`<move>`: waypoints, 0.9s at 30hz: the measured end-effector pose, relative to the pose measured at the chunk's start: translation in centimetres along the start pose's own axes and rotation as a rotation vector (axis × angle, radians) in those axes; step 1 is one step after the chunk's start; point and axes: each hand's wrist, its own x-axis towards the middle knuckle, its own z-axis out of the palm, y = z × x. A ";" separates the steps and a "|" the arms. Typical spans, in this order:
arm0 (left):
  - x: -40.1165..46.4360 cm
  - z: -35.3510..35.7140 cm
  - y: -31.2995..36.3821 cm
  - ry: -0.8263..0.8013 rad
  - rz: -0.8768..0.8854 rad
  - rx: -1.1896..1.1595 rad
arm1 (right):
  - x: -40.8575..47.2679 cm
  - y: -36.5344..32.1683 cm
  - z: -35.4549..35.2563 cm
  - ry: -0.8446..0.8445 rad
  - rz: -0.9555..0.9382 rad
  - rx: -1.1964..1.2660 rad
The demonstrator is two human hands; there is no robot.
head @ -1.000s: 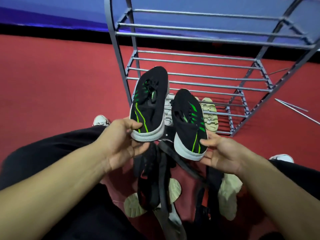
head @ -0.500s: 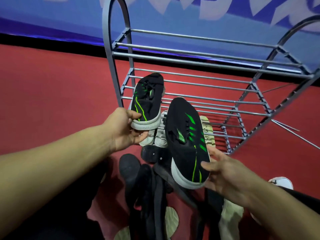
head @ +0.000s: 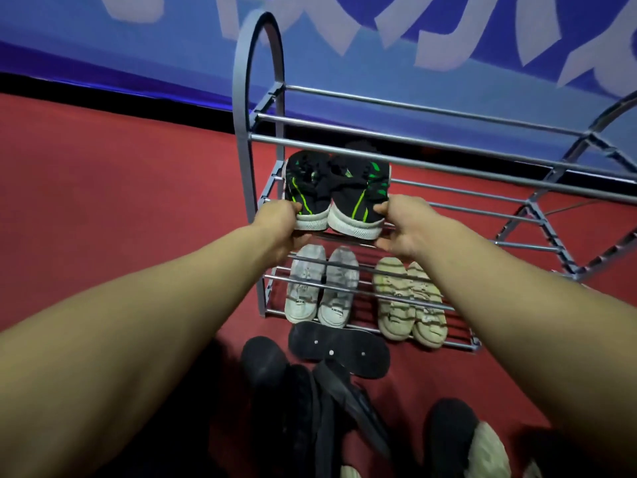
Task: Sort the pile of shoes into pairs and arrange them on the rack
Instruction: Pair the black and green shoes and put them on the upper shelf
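A grey metal shoe rack (head: 431, 169) stands on the red floor. Two black sneakers with green stripes sit side by side at the left end of its middle shelf, heels toward me. My left hand (head: 281, 222) grips the heel of the left black sneaker (head: 305, 191). My right hand (head: 401, 224) grips the heel of the right black sneaker (head: 360, 198). On the bottom shelf stand a white pair (head: 320, 288) and a beige pair (head: 410, 305).
Black flip-flops (head: 339, 350) and other dark shoes (head: 265, 363) lie in a pile on the floor in front of the rack. A beige shoe (head: 489, 450) lies at the lower right. A blue wall banner (head: 138, 46) runs behind the rack.
Both hands have moved forward and brought the two black sneakers together onto the rack's middle shelf. The view has tilted up and closer to the rack.
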 end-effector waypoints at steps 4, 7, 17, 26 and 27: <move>1.6 -0.5 0.0 0.033 0.003 0.173 | 1.8 -0.1 1.1 0.052 -0.033 -0.214; 1.8 -0.7 0.2 0.044 -0.016 0.271 | 2.1 0.7 0.9 0.015 -0.032 -0.601; 0.8 -1.9 0.0 0.154 0.205 0.921 | 2.0 3.4 -0.5 0.185 -0.318 -0.735; -7.0 -2.2 -7.2 0.227 0.605 1.357 | -2.6 17.4 -6.9 0.093 -0.317 -0.945; -7.7 -2.7 -8.9 0.153 0.578 1.417 | -2.9 20.0 -7.9 0.003 -0.199 -0.974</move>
